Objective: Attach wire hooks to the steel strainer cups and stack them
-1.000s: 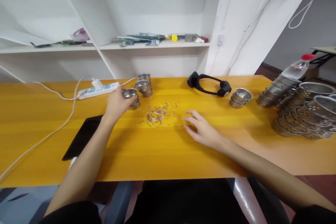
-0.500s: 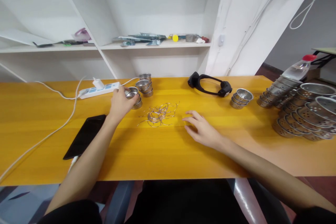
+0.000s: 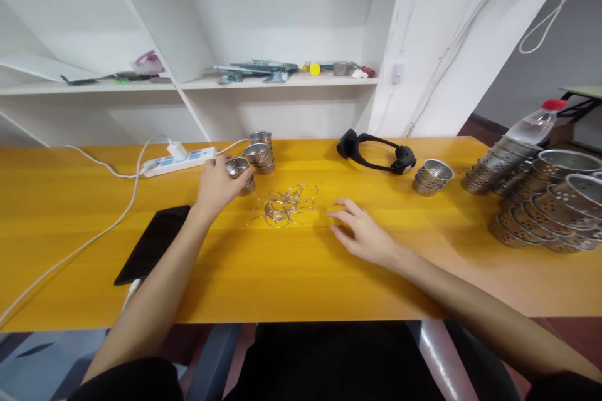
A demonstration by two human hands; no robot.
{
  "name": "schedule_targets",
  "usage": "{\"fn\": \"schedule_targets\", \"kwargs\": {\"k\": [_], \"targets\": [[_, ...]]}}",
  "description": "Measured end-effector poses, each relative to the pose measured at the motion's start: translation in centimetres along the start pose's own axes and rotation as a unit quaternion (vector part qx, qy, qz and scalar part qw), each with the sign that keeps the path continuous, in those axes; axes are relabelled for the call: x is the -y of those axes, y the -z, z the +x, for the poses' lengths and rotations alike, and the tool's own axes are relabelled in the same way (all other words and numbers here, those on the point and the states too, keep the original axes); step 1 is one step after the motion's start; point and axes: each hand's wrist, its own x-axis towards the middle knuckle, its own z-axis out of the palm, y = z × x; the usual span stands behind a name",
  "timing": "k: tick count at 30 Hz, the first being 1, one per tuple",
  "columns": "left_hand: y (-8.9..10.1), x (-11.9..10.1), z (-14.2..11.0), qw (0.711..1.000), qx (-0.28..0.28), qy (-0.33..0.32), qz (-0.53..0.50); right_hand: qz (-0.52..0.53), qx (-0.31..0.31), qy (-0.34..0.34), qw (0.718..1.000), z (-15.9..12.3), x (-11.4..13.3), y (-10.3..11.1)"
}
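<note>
Cup [image 3: 237, 166] is clamped in the grip of the left hand [image 3: 215, 187], left of the wires [image 3: 282, 207]; right hand [image 3: 364, 237], fingers apart, is right of them.

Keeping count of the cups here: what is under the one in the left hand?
Below the held cup, part of at least one lower cup shows. The left hand covers the rest, so I cannot tell how many there are.

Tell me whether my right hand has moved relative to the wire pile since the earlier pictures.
No. Measured against the wire pile, the right hand has no clear shift either way; its open fingers point toward the pile.
</note>
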Motion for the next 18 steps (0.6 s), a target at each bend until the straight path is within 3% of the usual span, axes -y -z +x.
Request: {"fn": "schedule_targets", "kwargs": {"k": [5, 13, 18], "targets": [[-0.4, -0.3, -0.2, 0.994, -0.052, -0.098, -0.001, -0.006, 0.004, 0.0, 1.0, 0.0, 0.0, 0.0], [-1.6, -0.4, -0.7, 0.986, 0.013, -0.132, 0.097, -0.009, 0.004, 0.0, 1.0, 0.0, 0.1, 0.0], [-1.8, -0.1, -0.5, 0.98, 0.014, -0.151, 0.127, -0.009, 0.009, 0.004, 1.0, 0.0, 0.0, 0.0]]}}
